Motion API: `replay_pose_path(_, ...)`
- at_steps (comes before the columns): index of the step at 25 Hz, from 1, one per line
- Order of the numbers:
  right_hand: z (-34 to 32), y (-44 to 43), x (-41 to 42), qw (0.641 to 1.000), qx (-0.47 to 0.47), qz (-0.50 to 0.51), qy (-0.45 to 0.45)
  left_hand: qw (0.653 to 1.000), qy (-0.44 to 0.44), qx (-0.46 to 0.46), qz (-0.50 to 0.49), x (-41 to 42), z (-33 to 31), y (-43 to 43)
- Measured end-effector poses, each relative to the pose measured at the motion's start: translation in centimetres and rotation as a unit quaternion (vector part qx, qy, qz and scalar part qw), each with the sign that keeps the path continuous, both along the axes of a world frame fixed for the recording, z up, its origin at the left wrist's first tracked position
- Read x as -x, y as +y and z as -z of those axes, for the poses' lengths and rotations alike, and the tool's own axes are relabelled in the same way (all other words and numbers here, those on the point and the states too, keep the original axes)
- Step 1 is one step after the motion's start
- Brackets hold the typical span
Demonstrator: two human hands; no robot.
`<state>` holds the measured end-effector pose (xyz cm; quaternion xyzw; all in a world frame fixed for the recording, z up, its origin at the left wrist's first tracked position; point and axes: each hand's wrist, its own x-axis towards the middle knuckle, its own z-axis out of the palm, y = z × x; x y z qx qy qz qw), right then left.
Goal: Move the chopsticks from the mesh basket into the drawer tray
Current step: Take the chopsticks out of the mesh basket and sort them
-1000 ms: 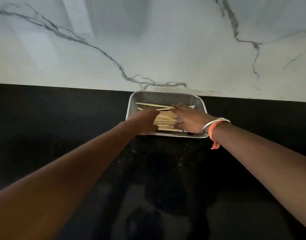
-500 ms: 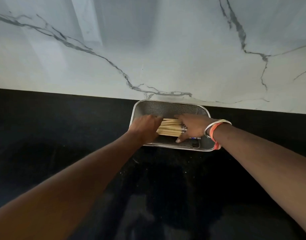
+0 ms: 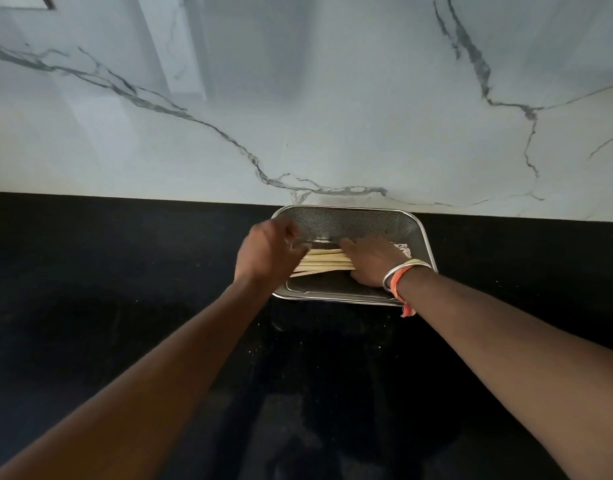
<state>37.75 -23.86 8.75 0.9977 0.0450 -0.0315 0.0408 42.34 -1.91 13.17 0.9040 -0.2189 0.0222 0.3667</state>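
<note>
A rectangular metal mesh basket (image 3: 360, 220) stands on the black counter against the marble wall. Inside it lies a bundle of several pale wooden chopsticks (image 3: 327, 263), gathered side by side and pointing left to right. My left hand (image 3: 268, 251) is curled around the bundle's left end, at the basket's left rim. My right hand (image 3: 372, 259) grips the bundle's right part, fingers wrapped over it. The chopsticks' patterned right ends (image 3: 404, 249) stick out past my right hand. No drawer tray is in view.
The black counter (image 3: 125, 271) stretches left, right and toward me from the basket. A white marble backsplash (image 3: 298, 116) with grey veins rises right behind the basket. My right wrist wears a silver bangle and an orange thread (image 3: 400, 282).
The loosely spread chopsticks have been pulled together into one tight bundle between my hands. Both hands have closed around it, and my left hand has shifted to the basket's left rim.
</note>
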Motion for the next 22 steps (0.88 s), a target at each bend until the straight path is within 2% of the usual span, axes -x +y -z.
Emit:
replay_pose_path(2, 0.1, -0.1, -0.2, 0.999, -0.033, 0.022, -0.011, 0.993, -0.017, 0.112, -0.043, 0.1, -1.1, 1.4)
replay_pose_path(4, -0.2, -0.3, -0.3, 0.996, -0.079, 0.046, -0.023, 0.98, -0.011, 0.177, -0.094, 0.3, -2.0, 2.3)
replay_pose_path(7, -1.0, -0.5, 0.0, 0.988, -0.129, 0.069, -0.045, 0.96, 0.023, 0.221, -0.169, 0.9, -2.3, 2.8)
replay_pose_path(10, -2.6, 0.4, 0.8, 0.969, -0.21, 0.1, -0.08, 0.945, 0.087, 0.275, -0.154, 2.3, -3.0, 2.5)
replay_pose_path(12, -4.7, 1.8, 1.2, 0.927, -0.323, 0.132, -0.14, 0.932, 0.149, 0.322, -0.068, 3.1, -4.2, 1.8)
replay_pose_path(14, -7.3, 4.1, 2.2, 0.85, -0.466, 0.133, -0.205, 0.917, 0.2, 0.343, 0.046, 4.0, -6.3, 0.6)
replay_pose_path(16, -9.2, 7.3, 4.5, 0.775, -0.58, 0.085, -0.236, 0.9, 0.209, 0.358, 0.134, 5.2, -8.8, -0.9)
replay_pose_path(17, -9.5, 8.9, 6.0, 0.751, -0.612, 0.065, -0.24, 0.898, 0.193, 0.362, 0.157, 6.1, -9.8, -1.7)
replay_pose_path(19, -8.9, 11.4, 9.6, 0.718, -0.651, 0.056, -0.238, 0.899, 0.171, 0.357, 0.189, 8.4, -11.1, -3.1)
replay_pose_path(22, -6.0, 12.8, 13.8, 0.698, -0.669, 0.058, -0.249, 0.889, 0.199, 0.341, 0.233, 11.4, -9.1, -3.4)
